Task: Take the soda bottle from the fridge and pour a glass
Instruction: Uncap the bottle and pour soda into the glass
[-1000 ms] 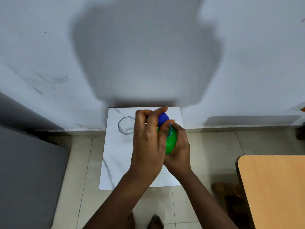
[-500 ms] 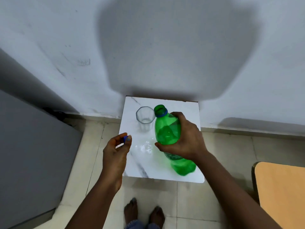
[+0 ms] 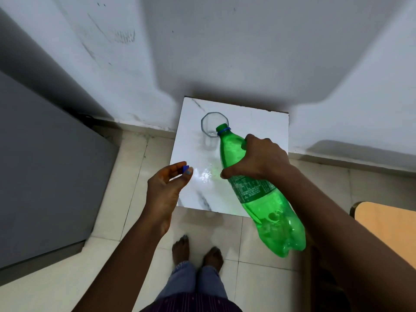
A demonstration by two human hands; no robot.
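White marble worktop [image 3: 254, 131] against a grey wall, tiled floor [image 3: 258, 255] below, grey fridge [image 3: 45, 165] at left. Only one view, the head cam.

My right hand [image 3: 261, 158] is wrapped round the upper body of the bottle [image 3: 258, 192], tilted with the mouth at the rim of the glass [image 3: 213, 128]. My left hand [image 3: 167, 188] pinches the cap [image 3: 185, 169] between thumb and fingertips, off to the side over the worktop's left edge.

Step in hand: the pour. I'd keep the mouth over the glass opening, raise the base slowly, let it come in a thin stream so fizz doesn't overflow. Left hand could steady the glass, which looks light.

Bottle: green translucent plastic, label band mid-body, blue ring at neck, uncapped. I can't make out the liquid level. Glass: clear, faceted, upright, looks empty.
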